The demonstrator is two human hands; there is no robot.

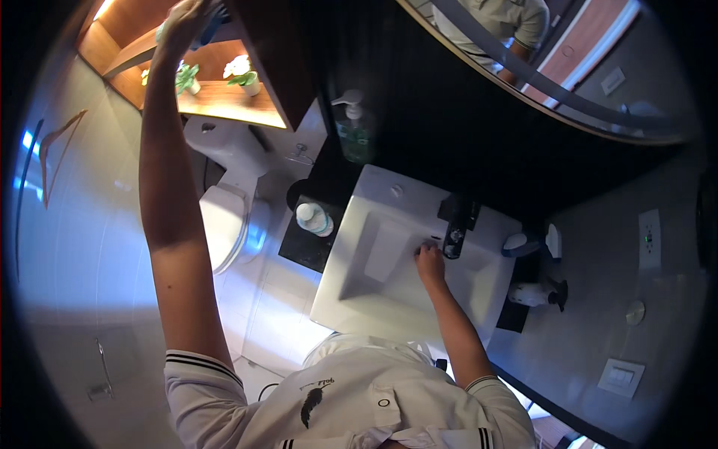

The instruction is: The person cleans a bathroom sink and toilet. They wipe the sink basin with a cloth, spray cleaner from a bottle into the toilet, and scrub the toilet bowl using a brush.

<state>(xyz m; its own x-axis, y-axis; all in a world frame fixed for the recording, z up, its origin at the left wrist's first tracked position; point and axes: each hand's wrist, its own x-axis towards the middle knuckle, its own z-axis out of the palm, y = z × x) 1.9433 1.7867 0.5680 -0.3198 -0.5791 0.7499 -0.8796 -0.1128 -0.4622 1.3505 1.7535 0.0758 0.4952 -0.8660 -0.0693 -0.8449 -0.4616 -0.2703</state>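
My left hand [182,22] is raised to the lit wooden wall shelf at the top left, with a bluish thing [208,28] beside its fingers; the view does not settle how it is held. Down in the white washbasin [331,297] is my right hand [430,259], its fingers curled near the drain, just left of the black faucet [457,230]. What lies under those fingers is hidden. A bottle with a white cap [314,219] stands on the black counter left of the basin, and a green pump bottle [354,134] stands behind it.
Potted flowers [244,76] stand on the lower shelf. A white toilet [224,224] is at the left, below the shelf. Right of the basin are a white-and-blue brush or holder [519,245] and a white spray bottle [530,293]. A round mirror [561,95] hangs above.
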